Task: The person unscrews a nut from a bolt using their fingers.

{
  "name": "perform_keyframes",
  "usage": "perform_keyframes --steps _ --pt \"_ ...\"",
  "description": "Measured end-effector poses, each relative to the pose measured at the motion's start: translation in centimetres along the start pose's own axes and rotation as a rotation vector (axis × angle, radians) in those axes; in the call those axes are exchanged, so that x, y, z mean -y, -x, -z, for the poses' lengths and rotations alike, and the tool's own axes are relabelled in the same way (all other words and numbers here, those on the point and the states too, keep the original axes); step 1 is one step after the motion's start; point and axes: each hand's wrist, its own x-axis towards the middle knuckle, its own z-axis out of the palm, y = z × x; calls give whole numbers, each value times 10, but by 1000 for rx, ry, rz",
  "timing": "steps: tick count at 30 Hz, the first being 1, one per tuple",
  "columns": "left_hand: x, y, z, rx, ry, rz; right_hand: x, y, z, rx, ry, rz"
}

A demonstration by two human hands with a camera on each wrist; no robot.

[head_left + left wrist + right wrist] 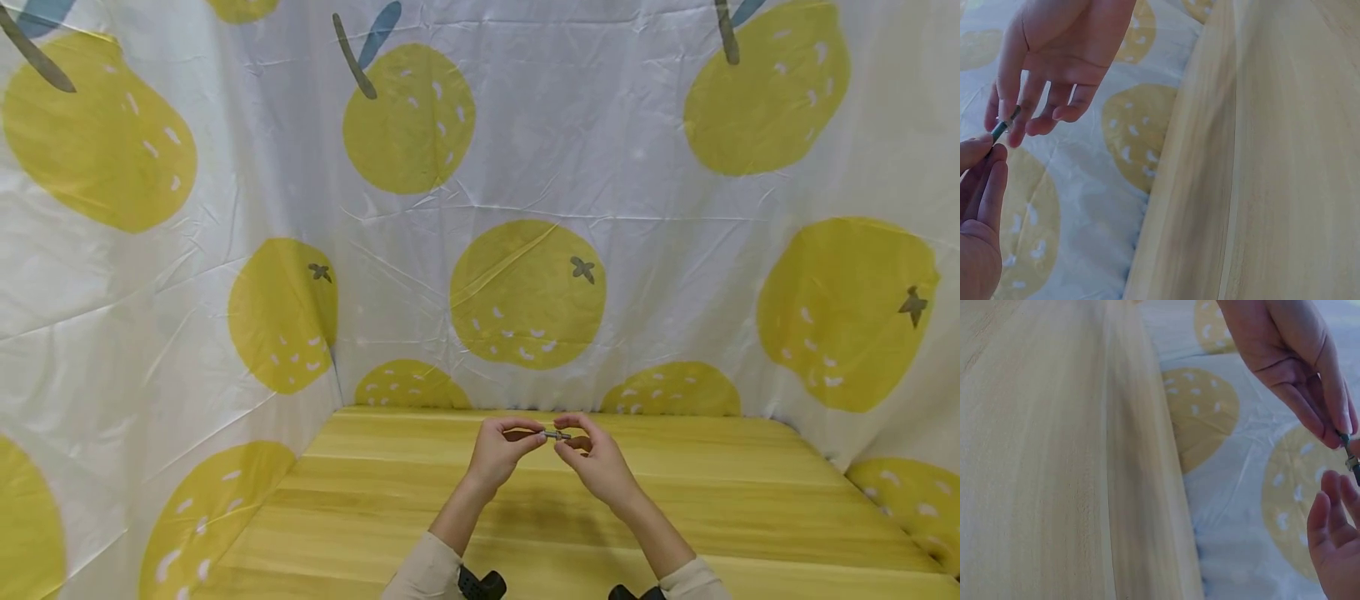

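A small, slim metal bolt (551, 434) with a nut (1352, 463) on its shaft is held in the air between both hands, lying roughly sideways in the head view. My left hand (494, 454) pinches its left end between thumb and fingertips. My right hand (600, 467) has thumb and forefinger closed round the nut from the other side, the other fingers loosely bent. The left wrist view shows the bolt (1000, 130) slanting from the left fingertips up to the right thumb. Fingertips cover part of the bolt in every view.
Beneath the hands is a yellowish wood-grain table (375, 500). A pale cloth (555, 125) printed with yellow fruit hangs behind it and along its sides. Black wrist devices (483, 583) sit by both sleeves at the bottom of the head view.
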Motion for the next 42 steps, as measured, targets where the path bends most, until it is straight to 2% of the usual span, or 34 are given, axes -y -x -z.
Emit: perform_keyframes --steps 8,14,21,31,42 --pt "0 -1 0 -4 0 -23 -20 -7 -1 -49 54 19" --pt "3 -1 0 2 29 -12 -19 -5 -1 -38 18 15" --pt "4 -1 0 2 35 -11 -22 -6 -1 -68 48 34" --pt "1 0 1 -17 21 1 -21 -7 -1 -67 63 9" --pt "2 -1 1 -4 33 -7 -20 -6 0 -52 50 13"
